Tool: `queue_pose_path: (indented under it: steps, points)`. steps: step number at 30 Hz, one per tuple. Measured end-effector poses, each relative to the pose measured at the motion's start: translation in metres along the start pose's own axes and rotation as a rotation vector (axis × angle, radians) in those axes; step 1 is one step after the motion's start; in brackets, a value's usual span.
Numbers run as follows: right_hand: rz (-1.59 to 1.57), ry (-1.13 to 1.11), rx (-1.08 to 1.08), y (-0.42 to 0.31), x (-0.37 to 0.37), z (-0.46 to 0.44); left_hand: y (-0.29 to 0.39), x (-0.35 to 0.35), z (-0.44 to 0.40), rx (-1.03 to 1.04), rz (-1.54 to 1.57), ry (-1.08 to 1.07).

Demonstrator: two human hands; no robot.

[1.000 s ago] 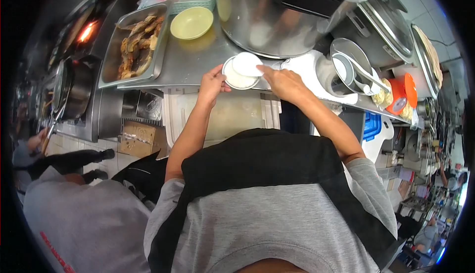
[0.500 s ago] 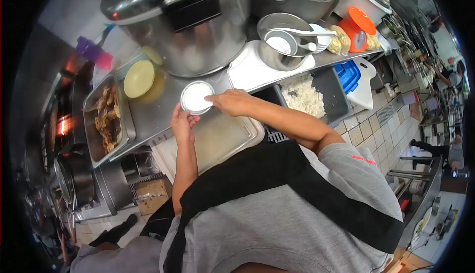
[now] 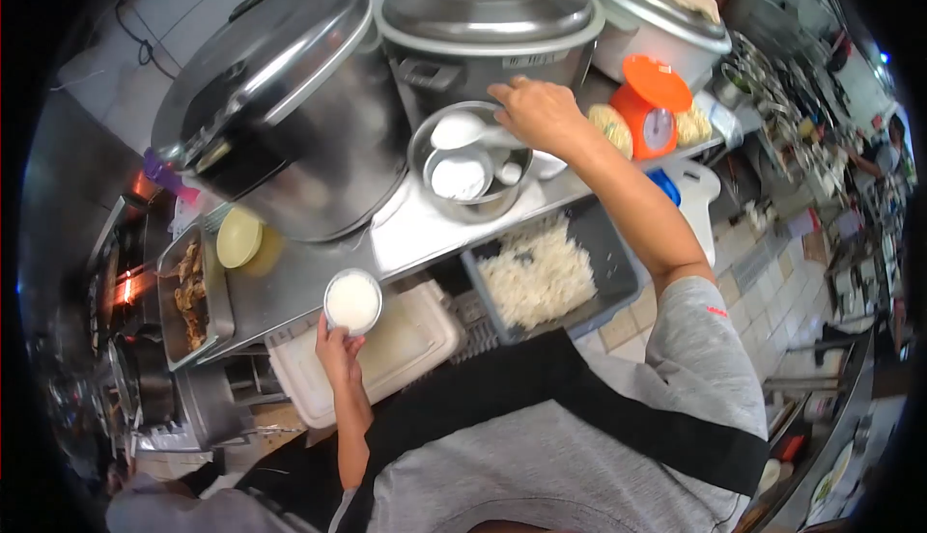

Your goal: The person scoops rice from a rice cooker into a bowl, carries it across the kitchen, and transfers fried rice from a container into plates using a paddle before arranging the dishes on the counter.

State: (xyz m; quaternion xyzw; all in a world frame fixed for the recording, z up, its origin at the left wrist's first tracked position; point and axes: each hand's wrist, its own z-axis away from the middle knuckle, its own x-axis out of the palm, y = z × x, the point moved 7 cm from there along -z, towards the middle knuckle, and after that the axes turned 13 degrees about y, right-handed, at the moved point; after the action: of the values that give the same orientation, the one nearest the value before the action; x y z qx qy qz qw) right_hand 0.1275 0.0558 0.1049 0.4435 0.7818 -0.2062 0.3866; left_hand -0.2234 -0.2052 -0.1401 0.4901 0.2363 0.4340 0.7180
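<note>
My left hand (image 3: 338,350) is closed around the lower side of a small bowl (image 3: 353,301) with white contents, held over the counter's front edge. My right hand (image 3: 543,116) reaches to the steel bowl (image 3: 473,210) and has its fingers closed at the handle of a white spoon (image 3: 460,130); the grip itself is partly hidden. Inside the steel bowl is a smaller bowl (image 3: 459,174) with something white in it, and a second white handle end beside it. Under the steel bowl lies a white cloth (image 3: 410,234).
Large cookers (image 3: 319,147) line the back of the counter. An orange scale (image 3: 657,103) stands at the right. Below the edge are a grey bin (image 3: 618,287) of rice and a lidded tub (image 3: 425,340). A yellow bowl (image 3: 239,238) and a tray of browned food (image 3: 217,301) are left.
My right hand has left the small bowl and moved up and right to the white spoon at the steel bowl. My left hand keeps the small bowl. The camera view has shifted.
</note>
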Motion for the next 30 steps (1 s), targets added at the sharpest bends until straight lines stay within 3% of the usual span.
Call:
queue_pose_path:
  steps: [6,10,13,16,24,30]
  points:
    - [-0.067,0.514,-0.033,0.137,-0.009,-0.129,-0.072,0.012,0.098,-0.132,0.084,0.178]
    - [-0.049,0.373,0.056,0.171,0.028,-0.208,-0.093,0.020,0.166,-0.231,0.039,0.269]
    - [-0.051,0.142,0.013,0.169,0.062,-0.240,-0.119,0.003,0.188,-0.220,0.057,0.308]
    - [-0.138,0.051,-0.086,0.187,0.085,-0.271,-0.135,-0.002,0.199,-0.238,0.097,0.388]
    - [-0.306,0.092,-0.047,0.209,0.086,-0.315,-0.138,0.013,0.201,-0.226,0.128,0.343]
    - [-0.118,-0.027,-0.162,0.188,0.095,-0.286,-0.138,0.029,0.215,-0.181,0.088,0.294]
